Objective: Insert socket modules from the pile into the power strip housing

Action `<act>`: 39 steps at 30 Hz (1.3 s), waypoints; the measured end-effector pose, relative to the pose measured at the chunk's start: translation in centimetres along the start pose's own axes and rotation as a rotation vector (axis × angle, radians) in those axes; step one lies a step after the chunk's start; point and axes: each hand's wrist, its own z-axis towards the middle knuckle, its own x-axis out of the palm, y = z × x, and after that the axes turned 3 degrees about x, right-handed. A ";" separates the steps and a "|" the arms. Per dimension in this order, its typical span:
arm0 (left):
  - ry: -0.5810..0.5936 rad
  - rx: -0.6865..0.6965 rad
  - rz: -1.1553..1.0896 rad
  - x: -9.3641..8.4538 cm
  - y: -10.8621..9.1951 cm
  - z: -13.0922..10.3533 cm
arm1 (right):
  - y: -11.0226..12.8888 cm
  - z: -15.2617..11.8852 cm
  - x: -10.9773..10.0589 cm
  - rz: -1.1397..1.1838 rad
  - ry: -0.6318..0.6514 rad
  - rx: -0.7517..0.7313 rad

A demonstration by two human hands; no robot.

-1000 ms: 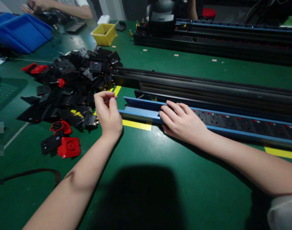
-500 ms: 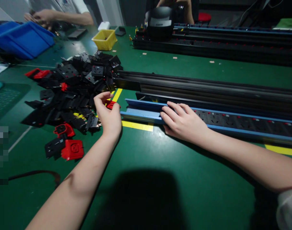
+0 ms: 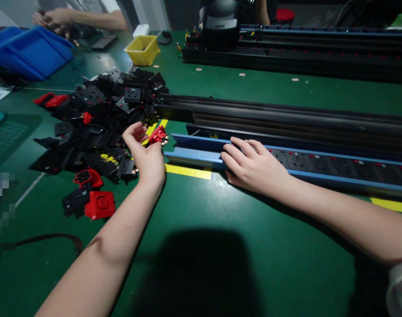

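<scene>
My left hand (image 3: 146, 152) is curled, with a red socket module (image 3: 158, 135) between thumb and fingers. The module is tilted, and its metal contacts point right, towards the open end of a long blue rail (image 3: 197, 155). My right hand (image 3: 252, 165) grips the rail, fingers over its channel and thumb low on the near side. Black socket modules (image 3: 316, 162) sit in a row inside the rail to the right of that hand. Left of my right hand, the channel shows bare blue. The fingers hide whatever lies directly beneath them.
Left of the rail spreads a pile of black modules (image 3: 95, 99), with red socket pieces (image 3: 100, 205) at its near edge. Long black rails (image 3: 270, 108) lie behind. Farther back are a yellow bin (image 3: 143, 55), a blue bin (image 3: 32, 55) and a person's hands (image 3: 57, 20).
My left hand has shifted slightly left and turned, so the red module is now tilted with its contacts showing. My right hand stays at the same place on the rail.
</scene>
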 end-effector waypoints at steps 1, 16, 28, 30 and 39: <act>-0.020 -0.013 -0.008 0.1 0.4 0.1 | 0.0 0.0 0.0 -0.005 -0.003 0.000; 0.052 0.026 0.009 0.4 -0.2 0.0 | 0.1 0.1 0.0 0.003 -0.001 0.001; 0.071 -0.042 -0.047 -0.4 -1.4 0.3 | 0.1 0.0 0.1 -0.009 -0.010 0.000; 0.069 -0.057 -0.081 -0.5 -1.8 0.2 | 0.1 0.0 0.1 -0.003 -0.014 -0.001; 0.091 -0.109 -0.186 -0.1 -2.0 0.0 | 0.1 0.0 0.1 -0.011 -0.023 -0.005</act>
